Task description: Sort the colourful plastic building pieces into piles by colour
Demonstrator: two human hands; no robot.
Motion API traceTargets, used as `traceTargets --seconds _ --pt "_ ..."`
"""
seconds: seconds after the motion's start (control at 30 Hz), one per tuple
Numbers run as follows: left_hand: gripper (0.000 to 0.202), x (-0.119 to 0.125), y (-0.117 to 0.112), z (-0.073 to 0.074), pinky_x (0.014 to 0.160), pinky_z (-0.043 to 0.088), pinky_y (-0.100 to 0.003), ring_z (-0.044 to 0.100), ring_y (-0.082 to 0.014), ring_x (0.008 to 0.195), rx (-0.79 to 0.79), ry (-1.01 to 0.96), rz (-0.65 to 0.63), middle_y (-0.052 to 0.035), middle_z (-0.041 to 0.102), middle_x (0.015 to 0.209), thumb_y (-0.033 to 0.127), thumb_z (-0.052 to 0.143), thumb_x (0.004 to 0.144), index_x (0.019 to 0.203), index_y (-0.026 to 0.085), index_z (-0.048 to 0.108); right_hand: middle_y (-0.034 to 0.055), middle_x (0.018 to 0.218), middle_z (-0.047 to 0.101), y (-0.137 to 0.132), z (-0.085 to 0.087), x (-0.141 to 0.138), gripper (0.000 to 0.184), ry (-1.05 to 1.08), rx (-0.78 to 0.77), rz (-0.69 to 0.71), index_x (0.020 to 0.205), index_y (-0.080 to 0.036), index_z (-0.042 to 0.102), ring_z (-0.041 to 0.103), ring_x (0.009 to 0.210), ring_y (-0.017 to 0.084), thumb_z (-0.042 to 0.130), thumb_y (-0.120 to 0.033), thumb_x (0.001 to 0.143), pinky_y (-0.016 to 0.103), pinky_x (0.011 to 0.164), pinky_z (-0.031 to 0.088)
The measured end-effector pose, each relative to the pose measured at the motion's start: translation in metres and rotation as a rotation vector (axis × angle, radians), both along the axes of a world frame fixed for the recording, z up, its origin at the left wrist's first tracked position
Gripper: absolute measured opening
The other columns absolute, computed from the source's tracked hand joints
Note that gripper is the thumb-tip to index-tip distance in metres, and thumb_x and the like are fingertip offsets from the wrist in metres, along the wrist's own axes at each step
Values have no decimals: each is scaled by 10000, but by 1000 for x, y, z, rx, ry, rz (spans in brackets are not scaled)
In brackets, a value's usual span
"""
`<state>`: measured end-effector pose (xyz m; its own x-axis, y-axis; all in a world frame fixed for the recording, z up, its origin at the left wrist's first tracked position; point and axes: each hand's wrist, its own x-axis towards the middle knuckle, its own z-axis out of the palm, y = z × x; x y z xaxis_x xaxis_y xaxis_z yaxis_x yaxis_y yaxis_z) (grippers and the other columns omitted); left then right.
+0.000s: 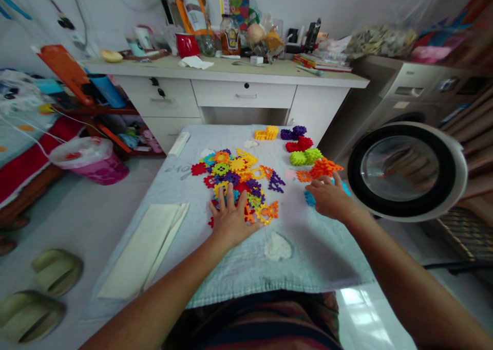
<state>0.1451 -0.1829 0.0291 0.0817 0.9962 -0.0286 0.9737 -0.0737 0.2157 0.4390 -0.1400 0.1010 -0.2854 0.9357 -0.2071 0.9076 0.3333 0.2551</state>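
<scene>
A mixed heap of colourful plastic interlocking pieces [239, 178] lies on a light blue cloth [308, 247] that covers a small table. My left hand [231, 219] rests flat on the near edge of the heap, fingers spread. My right hand [329, 198] lies palm down over blue pieces [309, 199], just below a stack of orange pieces [322, 168]. Sorted single-colour piles line the right side: yellow [266, 133], purple [292, 132], red [299, 145] and green [305, 157].
A cream folded board [144, 250] lies on the table's left part, and a white blob [278, 247] near the front. A white desk [239, 95] with clutter stands behind. An open washing machine door [406, 171] hangs at right. A pink tub [90, 160] and slippers [42, 286] are on the floor.
</scene>
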Motion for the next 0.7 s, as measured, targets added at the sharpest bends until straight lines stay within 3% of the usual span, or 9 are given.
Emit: traceTargets --seconds 0.17,0.3,0.4,0.5,0.7 --pt "987 -2 9 2 1140 139 -746 -3 -466 1545 -7 7 0 -167 31 1707 772 551 769 1581 255 331 152 1367 599 -4 4 -7 505 54 60 -2 1284 -188 656 451 1331 411 591 -88 793 702 1136 138" --pt "931 -7 16 -1 1139 163 -738 37 -447 1547 57 -18 -22 -171 92 1701 727 559 802 1578 268 332 184 1373 585 -9 6 -34 580 308 31 107 1337 -173 617 469 1307 400 733 -228 772 611 1124 280" --pt "914 -13 20 -2 1152 206 -697 98 -431 1541 131 -35 -26 -154 137 1696 694 596 801 1574 279 339 183 1340 606 -11 -6 -63 537 472 -77 198 1336 -168 609 532 1237 355 712 -335 836 526 1056 392" --pt "878 -21 22 -1 1164 260 -623 165 -398 1530 192 -58 -31 -151 179 1685 626 632 815 1567 273 349 186 1311 611 -9 -22 -86 568 514 -133 202 1344 -148 594 571 1164 336 697 -405 848 478 991 438" --pt "826 -36 26 -4 1180 289 -526 257 -353 1508 258 -132 -51 -169 253 1652 559 653 828 1538 232 387 167 1175 636 -4 -30 -99 525 531 -117 194 1313 -133 609 607 1045 303 652 -283 812 428 910 462"
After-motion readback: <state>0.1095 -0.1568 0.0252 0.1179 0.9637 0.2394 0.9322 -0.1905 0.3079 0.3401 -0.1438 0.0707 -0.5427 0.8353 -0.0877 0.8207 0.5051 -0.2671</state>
